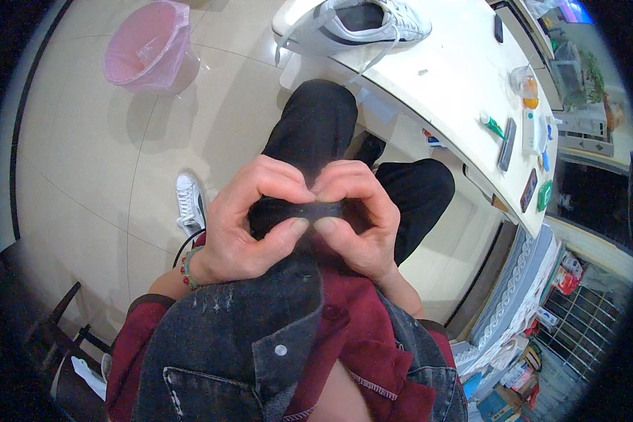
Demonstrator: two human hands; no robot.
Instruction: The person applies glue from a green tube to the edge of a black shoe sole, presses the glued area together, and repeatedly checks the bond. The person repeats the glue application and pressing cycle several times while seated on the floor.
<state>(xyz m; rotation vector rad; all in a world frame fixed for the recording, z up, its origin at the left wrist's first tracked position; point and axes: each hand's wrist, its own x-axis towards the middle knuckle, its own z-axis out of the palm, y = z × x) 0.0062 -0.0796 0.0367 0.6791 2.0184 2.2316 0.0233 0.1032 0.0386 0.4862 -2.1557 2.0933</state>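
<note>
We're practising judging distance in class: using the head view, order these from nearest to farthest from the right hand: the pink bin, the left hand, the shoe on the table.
1. Left hand, immediately to the left.
2. Shoe, ahead on the white table, at the top of the view.
3. Pink bin, on the floor, upper left.

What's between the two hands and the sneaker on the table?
In the head view, the person's black-trousered left knee lies between the left hand, right hand and the white sneaker.
</note>
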